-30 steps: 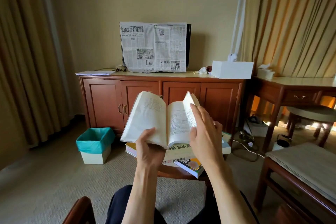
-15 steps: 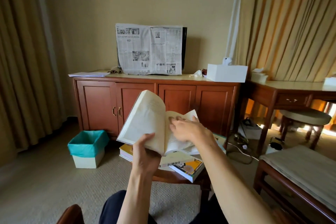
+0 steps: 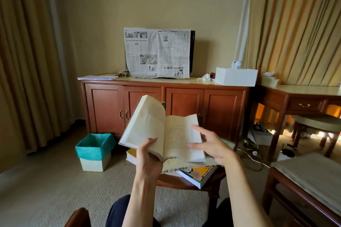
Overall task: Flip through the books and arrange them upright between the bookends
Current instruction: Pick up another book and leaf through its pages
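Note:
I hold an open paperback book (image 3: 147, 123) with cream pages in the air over a small wooden table (image 3: 184, 182). My left hand (image 3: 148, 156) grips its lower edge near the spine, thumb on the left page block. My right hand (image 3: 210, 145) hovers over the right page with its fingers spread and relaxed, the fingertips near the page's edge. Under the open book lie other books flat on the table: a yellow and white one (image 3: 198, 173) at the front right and a thick one (image 3: 131, 155) on the left. No bookends are visible.
A wooden cabinet (image 3: 166, 101) stands ahead, with a newspaper-covered screen (image 3: 157, 52) and a white box (image 3: 236, 76) on top. A bin with a teal liner (image 3: 94, 150) sits on the carpet at left. A desk with stool and a cushioned bench (image 3: 310, 177) are at right.
My right hand laid a turned page flat and drew back to the right edge of the book. The book stayed in my left hand, tilting slightly.

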Motion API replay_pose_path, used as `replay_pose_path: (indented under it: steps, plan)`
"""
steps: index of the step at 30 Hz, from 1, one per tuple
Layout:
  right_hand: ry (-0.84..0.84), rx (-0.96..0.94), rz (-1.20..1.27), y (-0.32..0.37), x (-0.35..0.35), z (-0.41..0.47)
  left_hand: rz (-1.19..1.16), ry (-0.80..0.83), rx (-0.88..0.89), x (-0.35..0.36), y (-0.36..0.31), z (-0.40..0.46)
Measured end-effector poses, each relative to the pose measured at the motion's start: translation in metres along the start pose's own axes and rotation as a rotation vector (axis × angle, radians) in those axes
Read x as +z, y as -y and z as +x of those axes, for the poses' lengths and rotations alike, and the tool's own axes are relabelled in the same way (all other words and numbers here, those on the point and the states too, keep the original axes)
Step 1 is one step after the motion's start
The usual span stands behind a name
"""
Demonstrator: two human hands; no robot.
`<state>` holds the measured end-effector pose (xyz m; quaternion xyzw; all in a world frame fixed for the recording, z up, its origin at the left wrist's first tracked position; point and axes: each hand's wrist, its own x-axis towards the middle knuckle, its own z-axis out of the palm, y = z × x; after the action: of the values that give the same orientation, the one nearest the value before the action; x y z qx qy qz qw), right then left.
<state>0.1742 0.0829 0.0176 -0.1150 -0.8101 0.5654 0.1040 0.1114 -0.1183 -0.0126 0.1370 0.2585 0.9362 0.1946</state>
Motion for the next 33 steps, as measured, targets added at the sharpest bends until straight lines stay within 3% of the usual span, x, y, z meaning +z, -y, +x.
replay_pose_path:
  steps: [3,6,12,14,18,20,22,26,31,33]
  plan:
    - [-0.148,0.001,0.279,-0.015,0.013,-0.002,0.122,-0.014,-0.008,0.006,0.001,-0.003]
    - [-0.123,0.000,0.480,-0.019,0.014,-0.014,0.210,0.004,-0.022,0.000,0.003,0.000]
    - [-0.147,-0.045,0.728,-0.018,0.012,-0.023,0.722,0.271,-0.085,-0.007,0.010,0.003]
    - [-0.161,-0.064,0.801,-0.014,0.017,-0.027,0.793,0.316,-0.109,-0.006,0.011,0.003]
    - [-0.135,0.070,0.992,-0.022,0.012,-0.037,0.669,0.094,-0.056,-0.006,0.016,0.005]
    - [0.005,0.119,0.894,-0.019,0.008,-0.042,0.661,-0.033,-0.086,-0.009,0.022,0.008]
    - [0.025,0.093,0.715,-0.015,0.009,-0.043,0.695,-0.116,-0.130,-0.016,0.021,0.012]
    - [-0.117,0.110,0.602,-0.012,0.015,-0.036,0.635,0.011,-0.234,-0.019,0.012,0.012]
    - [-0.086,0.240,0.716,-0.018,0.021,-0.036,0.686,0.046,-0.255,-0.014,0.014,0.010]
    - [-0.160,0.265,0.754,-0.024,0.026,-0.036,0.663,0.030,-0.280,-0.013,0.015,0.008]
